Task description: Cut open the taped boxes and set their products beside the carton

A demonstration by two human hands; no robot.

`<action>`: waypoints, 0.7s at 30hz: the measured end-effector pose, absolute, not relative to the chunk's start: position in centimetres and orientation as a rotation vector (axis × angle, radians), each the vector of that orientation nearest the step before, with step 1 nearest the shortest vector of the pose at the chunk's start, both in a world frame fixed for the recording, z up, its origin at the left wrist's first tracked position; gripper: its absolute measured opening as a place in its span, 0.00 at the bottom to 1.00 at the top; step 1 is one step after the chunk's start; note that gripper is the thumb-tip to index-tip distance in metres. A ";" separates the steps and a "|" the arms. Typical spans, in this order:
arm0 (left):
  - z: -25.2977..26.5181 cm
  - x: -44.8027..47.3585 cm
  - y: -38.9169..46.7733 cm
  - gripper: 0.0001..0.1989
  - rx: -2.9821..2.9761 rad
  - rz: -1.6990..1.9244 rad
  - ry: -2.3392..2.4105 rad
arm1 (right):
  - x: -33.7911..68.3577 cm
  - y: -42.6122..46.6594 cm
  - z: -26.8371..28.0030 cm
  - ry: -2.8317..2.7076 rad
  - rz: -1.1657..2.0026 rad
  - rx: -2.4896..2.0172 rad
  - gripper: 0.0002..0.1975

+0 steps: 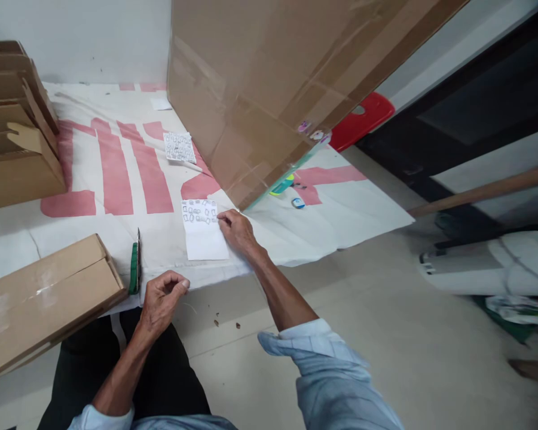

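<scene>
A white sheet of paper (206,242) lies near the front edge of the table, with rows of small drawn box-like outlines across its upper part. My right hand (238,232) is at the sheet's right edge, thumb and fingers pinched on it. Just off the table's front edge is my left hand (164,298), its fingers curled in and its thumb close to the index finger; nothing shows between them. To its left, a green-handled utility knife (135,266) lies with its blade pointing away. Farther back sits a patterned square piece of paper (179,147).
A big cardboard box (251,95) stands tilted behind my right hand. A long taped carton (49,298) is at front left, with several open cartons (22,170) behind. Right of the big box are a tape roll (298,203) and a red stool (363,122).
</scene>
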State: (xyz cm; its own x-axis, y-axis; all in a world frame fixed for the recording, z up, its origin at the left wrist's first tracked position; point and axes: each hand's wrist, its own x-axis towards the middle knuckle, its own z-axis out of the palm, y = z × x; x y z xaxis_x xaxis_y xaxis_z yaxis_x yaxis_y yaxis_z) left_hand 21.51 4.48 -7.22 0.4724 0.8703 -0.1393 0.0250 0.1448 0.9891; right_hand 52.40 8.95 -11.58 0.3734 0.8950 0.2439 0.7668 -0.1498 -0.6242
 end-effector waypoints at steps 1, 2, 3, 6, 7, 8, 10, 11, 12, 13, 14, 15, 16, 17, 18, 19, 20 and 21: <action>-7.2 21.5 4.5 0.17 1.270 0.750 0.890 | 52.3 8.7 -11.5 -1.430 0.234 -1.941 0.10; -7.2 21.4 4.5 0.17 1.245 0.754 0.878 | 52.2 8.5 -11.4 -1.416 0.222 -1.928 0.12; -7.3 21.4 4.6 0.18 1.213 0.757 0.867 | 51.9 8.1 -11.2 -1.388 0.201 -1.914 0.13; -7.6 21.1 4.7 0.22 1.103 0.765 0.846 | 50.1 6.5 -10.4 -1.261 0.113 -1.847 0.13; -7.8 21.1 4.7 0.23 1.074 0.766 0.843 | 49.1 5.8 -9.9 -1.227 0.100 -1.818 0.13; -7.9 21.0 4.7 0.23 1.053 0.768 0.840 | 47.8 4.9 -9.4 -1.203 0.113 -1.787 0.12; -8.1 20.8 4.7 0.24 1.028 0.773 0.831 | 44.9 3.1 -8.4 -1.195 0.254 -1.717 0.12; -8.1 20.8 4.7 0.23 1.019 0.775 0.825 | 43.3 2.2 -7.9 -1.198 0.383 -1.667 0.13; -8.1 20.7 4.7 0.23 1.009 0.778 0.819 | 41.7 1.4 -7.5 -1.210 0.537 -1.609 0.13; -8.1 20.7 4.7 0.22 1.000 0.780 0.813 | 40.3 0.7 -7.2 -1.226 0.685 -1.546 0.13; -8.0 20.7 4.8 0.22 0.993 0.783 0.809 | 39.0 0.1 -7.0 -1.234 0.800 -1.483 0.13; -8.0 20.7 4.8 0.22 0.988 0.786 0.806 | 37.9 -0.3 -6.9 -1.231 0.878 -1.430 0.12; -7.9 20.7 4.8 0.21 0.987 0.789 0.805 | 37.1 -0.6 -6.8 -1.216 0.918 -1.391 0.12; -7.8 20.7 4.8 0.21 0.991 0.789 0.803 | 36.5 -0.8 -6.9 -1.188 0.929 -1.368 0.12; -7.8 20.7 4.9 0.21 0.997 0.789 0.801 | 36.1 -0.9 -6.9 -1.153 0.925 -1.358 0.11; -7.8 20.8 4.9 0.21 1.005 0.789 0.800 | 35.9 -0.9 -7.0 -1.116 0.917 -1.356 0.11; -7.7 20.8 4.9 0.21 1.012 0.790 0.799 | 35.7 -0.9 -7.0 -1.083 0.913 -1.357 0.11; -7.8 20.9 5.0 0.20 1.018 0.790 0.801 | 35.7 -0.9 -6.9 -1.060 0.914 -1.358 0.11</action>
